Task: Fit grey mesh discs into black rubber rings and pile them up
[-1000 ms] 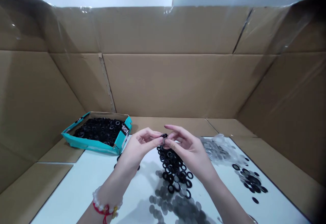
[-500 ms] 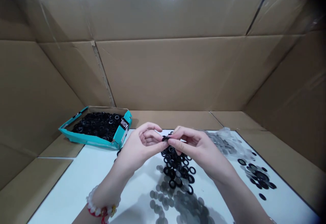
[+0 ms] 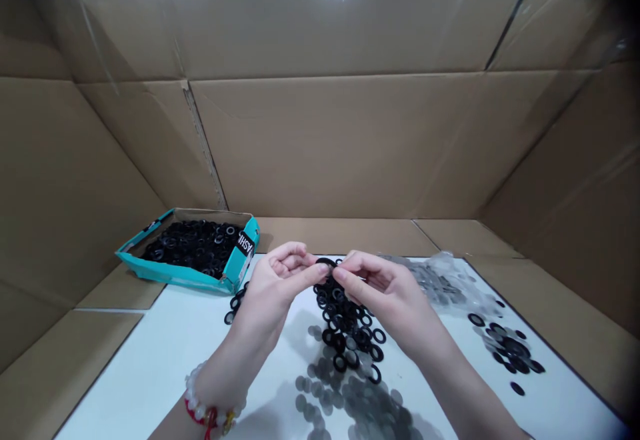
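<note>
Left hand (image 3: 273, 287) and right hand (image 3: 385, 300) (raised) pinch a black ring (image 3: 326, 261).

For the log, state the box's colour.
The box is teal outside; head view shows it best.

Tan corrugated cardboard panels (image 3: 330, 147), sheeted in clear plastic film, wall the back and both sides, folding down around a white tabletop (image 3: 130, 380) at lower left.

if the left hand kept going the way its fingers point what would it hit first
The left hand already touches the black ring at its fingertips, so that comes first. The right hand probably lies just beyond, though depth is hard to judge here.
</note>
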The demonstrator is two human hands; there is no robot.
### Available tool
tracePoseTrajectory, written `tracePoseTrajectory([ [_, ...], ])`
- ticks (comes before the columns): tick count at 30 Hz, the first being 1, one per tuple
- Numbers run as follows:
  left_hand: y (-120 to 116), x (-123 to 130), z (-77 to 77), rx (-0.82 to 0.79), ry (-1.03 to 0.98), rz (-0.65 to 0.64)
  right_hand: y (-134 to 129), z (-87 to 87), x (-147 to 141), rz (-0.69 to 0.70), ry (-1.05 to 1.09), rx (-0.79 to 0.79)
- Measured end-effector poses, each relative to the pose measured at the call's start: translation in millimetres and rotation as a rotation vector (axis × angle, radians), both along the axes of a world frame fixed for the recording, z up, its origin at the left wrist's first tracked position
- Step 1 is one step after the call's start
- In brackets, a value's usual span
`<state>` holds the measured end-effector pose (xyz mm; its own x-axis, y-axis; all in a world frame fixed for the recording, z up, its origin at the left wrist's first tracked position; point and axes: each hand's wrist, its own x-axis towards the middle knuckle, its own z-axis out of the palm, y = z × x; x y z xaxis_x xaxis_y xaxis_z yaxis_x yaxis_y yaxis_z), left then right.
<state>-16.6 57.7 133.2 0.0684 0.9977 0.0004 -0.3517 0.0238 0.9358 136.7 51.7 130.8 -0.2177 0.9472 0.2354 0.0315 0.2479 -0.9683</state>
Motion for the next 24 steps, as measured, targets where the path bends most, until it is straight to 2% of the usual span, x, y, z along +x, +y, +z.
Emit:
tracePoseTrajectory([
  [4, -5.1, 7.1, -2.5, -0.001, -0.092, 0.065, -1.1, -5.0, -5.4, -0.074, 0.021, 0.102],
  [6, -5.3, 6.5, -1.9, 0.021, -0.045, 0.029, -0.9, -5.5, -3.4, -0.088, -0.026, 0.165],
  [10, -2.1, -2.5, 3.6, 0.162, 0.231, -0.159, -1.0, -1.8, 7.1, -0.036, -0.225, 0.233],
  [13, -0.2, -9.2, 6.0, 0.308, 0.441, -0.121, -3.2, -0.3, 11.8, 0.007, -0.351, 0.215],
  [16, -0.3, -10.9, 4.8, 0.355, 0.543, -0.068, -6.6, -1.4, 10.9, -0.006, -0.430, 0.216],
  [19, -1.4, -7.2, 1.8, 0.323, 0.478, -0.050, -9.0, -1.6, 8.2, -0.033, -0.432, 0.243],
  [24, -2.8, 0.7, -2.5, 0.101, 0.199, -0.070, -6.9, 2.1, 8.5, -0.046, -0.390, 0.332],
])
